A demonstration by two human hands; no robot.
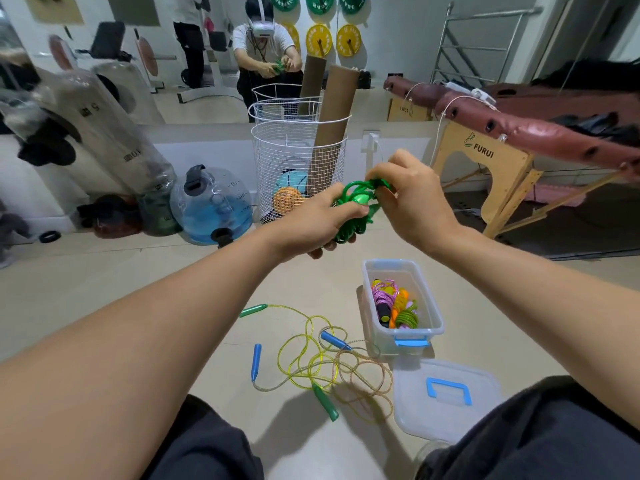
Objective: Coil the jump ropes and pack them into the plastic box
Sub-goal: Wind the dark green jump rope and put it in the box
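Dark-trousered knees (207, 441) frame my view of the floor (104, 292). Between them lies the box lid (446, 396), beside the plastic box (403, 337) holding coiled ropes (394, 303). Two loose ropes (322, 362) tangle just left of it. Above, my left hand (322, 223) grips the green rope bundle (353, 211); my right hand (412, 195) pinches a loop at its top.

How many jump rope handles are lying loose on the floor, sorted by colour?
Green handles: 2, one by the left forearm and one near the knee.
Blue handles: 2, one lying alone and one beside the plastic box.
Total: 4 handles on the floor.
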